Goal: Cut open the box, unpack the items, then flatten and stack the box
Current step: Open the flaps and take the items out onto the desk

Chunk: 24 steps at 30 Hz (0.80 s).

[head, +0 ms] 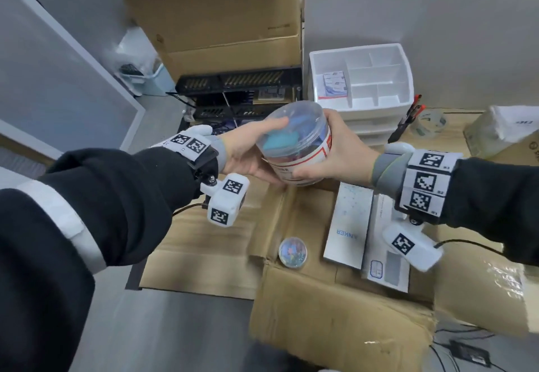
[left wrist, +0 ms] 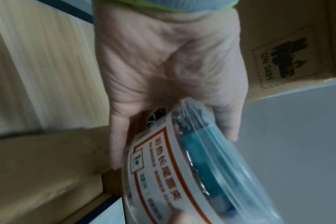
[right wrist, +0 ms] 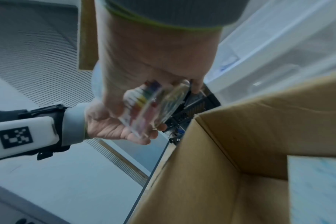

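A: Brown cardboard fills the bottom of my head view. That is the box (head: 344, 307), flaps open, lying on a flattened sheet of cardboard (head: 204, 255) on grey floor (head: 163, 336).

B: And the hands?

A: Both are clamped on one clear plastic tub (head: 294, 144) with a red-bordered label, held up over the box's 12 o'clock edge. My left hand (head: 250, 152) cups it from 9 o'clock with the thumb over the lid; my right hand (head: 335, 152) wraps it from 3 o'clock. The left wrist view shows blue pieces under the lid, but it is blurred.

B: What is in the box?

A: A small round clear case (head: 292, 253) with coloured bits at about 9 o'clock on its floor, and two flat white packs lying side by side at 3 o'clock: one reads ANKER (head: 348, 225), the other (head: 385, 255) I cannot read.

B: The room around it?

A: A big carton (head: 210, 9) marked UN 3481 stands at 12 o'clock against a grey wall (head: 423, 1). Black electronics (head: 239, 91) lie in front of it. At 1 o'clock there is a white drawer unit (head: 361, 79) with a divided top tray. At 10 o'clock sits a pale bin with a clear liner (head: 137, 62). A roll of tape (head: 428, 123) and pens (head: 408, 117) lie at 2 o'clock.
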### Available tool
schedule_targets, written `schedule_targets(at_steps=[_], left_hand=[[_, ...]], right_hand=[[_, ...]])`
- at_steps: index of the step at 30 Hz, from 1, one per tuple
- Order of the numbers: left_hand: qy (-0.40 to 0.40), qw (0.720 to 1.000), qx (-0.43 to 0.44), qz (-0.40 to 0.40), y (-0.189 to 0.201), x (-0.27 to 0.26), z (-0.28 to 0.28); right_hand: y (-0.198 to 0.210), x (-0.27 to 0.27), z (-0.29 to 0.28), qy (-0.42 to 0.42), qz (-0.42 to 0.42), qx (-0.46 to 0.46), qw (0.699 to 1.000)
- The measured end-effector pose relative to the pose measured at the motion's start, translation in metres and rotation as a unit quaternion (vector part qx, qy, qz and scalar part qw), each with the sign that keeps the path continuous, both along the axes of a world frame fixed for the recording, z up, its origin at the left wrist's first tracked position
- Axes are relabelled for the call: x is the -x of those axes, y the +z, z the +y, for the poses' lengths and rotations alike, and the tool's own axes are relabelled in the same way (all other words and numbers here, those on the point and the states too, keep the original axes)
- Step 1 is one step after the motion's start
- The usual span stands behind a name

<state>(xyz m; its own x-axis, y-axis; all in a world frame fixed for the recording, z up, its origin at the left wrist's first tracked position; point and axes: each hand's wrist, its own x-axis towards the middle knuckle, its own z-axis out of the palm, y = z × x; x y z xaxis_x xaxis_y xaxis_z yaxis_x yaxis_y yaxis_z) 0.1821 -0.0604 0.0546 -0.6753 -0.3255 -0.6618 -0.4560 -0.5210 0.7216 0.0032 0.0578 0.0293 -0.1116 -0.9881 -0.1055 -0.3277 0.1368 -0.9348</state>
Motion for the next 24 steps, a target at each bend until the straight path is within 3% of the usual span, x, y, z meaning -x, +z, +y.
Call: schedule_targets(at_steps=[1,3,5,9,13,17,24], left_hand=[[0.013,1.000,0.026,-0.006,0.001,-0.004,-0.004],[0.052,0.995,0.078,-0.034,0.001,-0.018,-0.019],[0.091,0.988,0.111,-0.064,-0.005,-0.033,-0.035],[0.157,0.974,0.130,-0.097,-0.024,-0.061,-0.060],[0.213,0.959,0.132,-0.133,-0.064,-0.072,-0.076],[0.198,0.956,0.129,-0.174,-0.118,-0.072,-0.090],[0.177,0.961,0.080,-0.199,-0.165,-0.062,-0.099]], right_hand=[[0.003,-0.006,-0.010,0.016,0.014,0.012,1.000],[0.012,-0.020,-0.037,0.042,0.147,0.003,0.988],[0.024,-0.033,-0.061,0.057,0.254,-0.070,0.963],[0.026,-0.059,-0.107,0.061,0.080,-0.230,0.968],[0.016,-0.086,-0.141,0.017,-0.050,-0.336,0.940],[-0.026,-0.101,-0.163,-0.018,-0.102,-0.389,0.915],[-0.071,-0.101,-0.178,-0.087,-0.134,-0.435,0.886]])
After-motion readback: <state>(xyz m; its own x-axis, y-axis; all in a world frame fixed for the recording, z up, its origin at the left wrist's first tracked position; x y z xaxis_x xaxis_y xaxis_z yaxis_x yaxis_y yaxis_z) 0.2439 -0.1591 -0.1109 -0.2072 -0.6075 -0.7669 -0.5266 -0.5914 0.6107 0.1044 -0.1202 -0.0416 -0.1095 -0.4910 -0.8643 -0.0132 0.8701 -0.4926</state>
